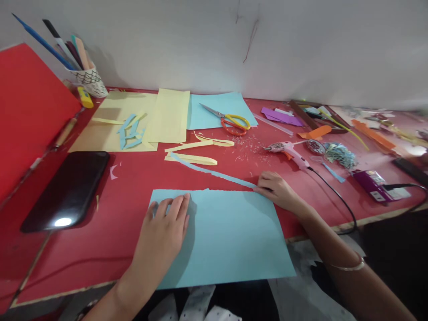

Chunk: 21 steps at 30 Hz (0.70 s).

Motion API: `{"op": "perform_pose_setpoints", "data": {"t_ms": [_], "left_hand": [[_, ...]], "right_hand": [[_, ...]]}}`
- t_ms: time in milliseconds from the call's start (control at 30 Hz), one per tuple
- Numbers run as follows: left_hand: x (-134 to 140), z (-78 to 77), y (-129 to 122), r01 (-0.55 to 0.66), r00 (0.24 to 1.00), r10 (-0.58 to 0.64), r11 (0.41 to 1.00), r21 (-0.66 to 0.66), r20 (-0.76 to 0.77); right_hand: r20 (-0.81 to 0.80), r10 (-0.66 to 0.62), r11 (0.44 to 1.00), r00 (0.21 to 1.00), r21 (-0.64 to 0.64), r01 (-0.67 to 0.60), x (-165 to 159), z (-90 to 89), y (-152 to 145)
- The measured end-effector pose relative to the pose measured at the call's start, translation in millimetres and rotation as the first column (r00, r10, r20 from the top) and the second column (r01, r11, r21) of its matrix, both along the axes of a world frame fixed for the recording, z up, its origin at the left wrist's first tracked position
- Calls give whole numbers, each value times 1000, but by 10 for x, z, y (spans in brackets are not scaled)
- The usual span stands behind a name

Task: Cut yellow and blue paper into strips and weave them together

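A light blue sheet of paper (227,240) lies before me, its near edge reaching past the table's front. My left hand (167,223) rests flat on the sheet's left part, fingers stretched toward its ragged far edge. At the far right corner, my right hand (276,189) pinches the end of a narrow blue paper strip (214,171). That strip runs leftward, slanting away from the sheet's edge, to several yellow paper strips (197,158). Scissors (227,119) with red and yellow handles lie partly on another blue sheet (214,102) by the wall.
A pink glue gun (289,151) with a black cord lies to the right, near a purple power adapter (374,185). On the left are a black phone (70,189) and a pen cup (90,80). Yellow sheets (170,116) lie at the back. Paper scraps dot the red table (110,249).
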<state>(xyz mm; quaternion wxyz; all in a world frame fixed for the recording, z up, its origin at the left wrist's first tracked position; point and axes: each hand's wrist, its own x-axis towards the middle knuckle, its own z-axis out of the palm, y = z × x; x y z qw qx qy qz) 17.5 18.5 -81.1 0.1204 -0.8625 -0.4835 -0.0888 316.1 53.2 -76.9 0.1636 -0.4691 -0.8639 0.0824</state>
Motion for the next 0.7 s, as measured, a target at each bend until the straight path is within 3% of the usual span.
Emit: {"op": "perform_pose_setpoints", "data": {"t_ms": [700], "left_hand": [[-1, -12, -21, -32, 999, 32, 999, -8, 21]], "right_hand": [[-1, -53, 998, 999, 17, 53, 35, 27, -38]]}}
